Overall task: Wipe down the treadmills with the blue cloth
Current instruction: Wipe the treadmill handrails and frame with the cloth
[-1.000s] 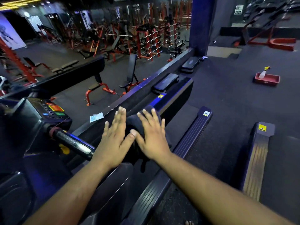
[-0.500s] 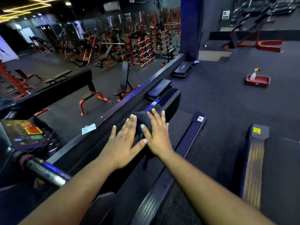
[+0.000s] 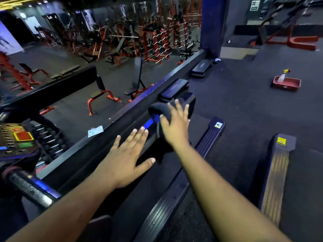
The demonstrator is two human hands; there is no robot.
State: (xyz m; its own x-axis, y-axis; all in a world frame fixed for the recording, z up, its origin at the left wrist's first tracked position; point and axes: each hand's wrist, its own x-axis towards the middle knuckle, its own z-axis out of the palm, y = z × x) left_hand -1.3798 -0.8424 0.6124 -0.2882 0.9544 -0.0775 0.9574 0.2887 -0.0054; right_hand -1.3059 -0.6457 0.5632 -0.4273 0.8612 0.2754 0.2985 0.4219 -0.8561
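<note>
Gym treadmill rail [image 3: 108, 145]: cloth [image 3: 161, 109] under R hand [image 3: 175, 127], flat.

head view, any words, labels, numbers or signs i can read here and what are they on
No text is legible.
Yellow sticker on the right treadmill rail: too blurred.
Yellow-white sticker on the middle rail: too small.
Console buttons: blurred.
Wall sign: too small.
Paper scrap on the ledge: unreadable.

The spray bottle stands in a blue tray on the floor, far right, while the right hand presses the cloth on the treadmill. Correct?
Not quite: the head view shows the tray is red, not blue. The rest holds: spray bottle in it, right hand on the cloth.
</note>
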